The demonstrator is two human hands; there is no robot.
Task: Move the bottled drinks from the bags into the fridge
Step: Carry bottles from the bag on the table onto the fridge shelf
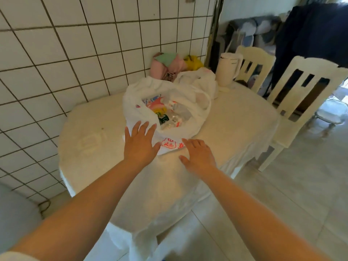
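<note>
Two open hands, left hand (140, 146) touching bag (165, 102)

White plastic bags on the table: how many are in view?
2. The open bag holding bottles lies just beyond both hands; the second bag sits behind it, beside the white jug. Others may be hidden.

No legible text anywhere.

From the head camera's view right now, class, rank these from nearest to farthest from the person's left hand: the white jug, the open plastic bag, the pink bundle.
Measured from the left hand:
1. Open plastic bag, under its fingertips.
2. Pink bundle, behind the bag by the tiled wall.
3. White jug, at the table's far right.
</note>
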